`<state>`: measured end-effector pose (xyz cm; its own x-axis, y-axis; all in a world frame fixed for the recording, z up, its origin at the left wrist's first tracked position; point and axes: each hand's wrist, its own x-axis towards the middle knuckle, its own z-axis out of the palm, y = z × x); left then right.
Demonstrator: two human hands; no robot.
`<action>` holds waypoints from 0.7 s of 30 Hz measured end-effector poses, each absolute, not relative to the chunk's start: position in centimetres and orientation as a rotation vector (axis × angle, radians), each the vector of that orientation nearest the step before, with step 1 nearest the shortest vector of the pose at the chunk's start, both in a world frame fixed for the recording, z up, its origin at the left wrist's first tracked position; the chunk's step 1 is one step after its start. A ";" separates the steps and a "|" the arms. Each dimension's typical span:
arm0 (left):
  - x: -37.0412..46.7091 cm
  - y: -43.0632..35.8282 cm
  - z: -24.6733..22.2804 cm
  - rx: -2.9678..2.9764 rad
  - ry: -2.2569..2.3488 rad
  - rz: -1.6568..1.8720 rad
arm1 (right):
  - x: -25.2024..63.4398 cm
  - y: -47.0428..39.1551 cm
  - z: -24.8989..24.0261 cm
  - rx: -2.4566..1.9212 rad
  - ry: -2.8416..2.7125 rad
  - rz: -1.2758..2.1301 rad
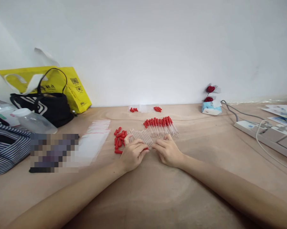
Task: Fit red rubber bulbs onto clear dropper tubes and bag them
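Between the fingers of my left hand point(133, 155) is a red rubber dropper bulb point(146, 148), its tip just showing. My right hand point(169, 152) pinches a thin clear dropper tube point(150, 148), whose end meets the bulb; whether it is inside, I cannot tell. Just beyond both hands lies a slanted row of bare clear tubes point(141, 136). Loose red bulbs point(119, 142) are scattered left of that row, partly hidden by my left hand. Behind my right hand, several droppers with red bulbs on them point(160, 123) lie side by side.
Flat clear zip bags point(93, 143) lie at the left. Filled bags point(143, 108) rest by the wall. Further left are a black bag point(55, 108), a yellow bag point(80, 92) and a plastic bottle point(36, 121). A tissue pack point(211, 108) and a power strip point(267, 135) stand right.
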<state>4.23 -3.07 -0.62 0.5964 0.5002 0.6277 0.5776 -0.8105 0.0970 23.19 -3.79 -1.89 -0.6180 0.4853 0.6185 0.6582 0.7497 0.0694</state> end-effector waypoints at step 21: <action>2.9 -2.7 0.1 -2.665 -0.999 -0.837 | 24.0 -3.9 -1.7 -0.991 -2.295 -0.207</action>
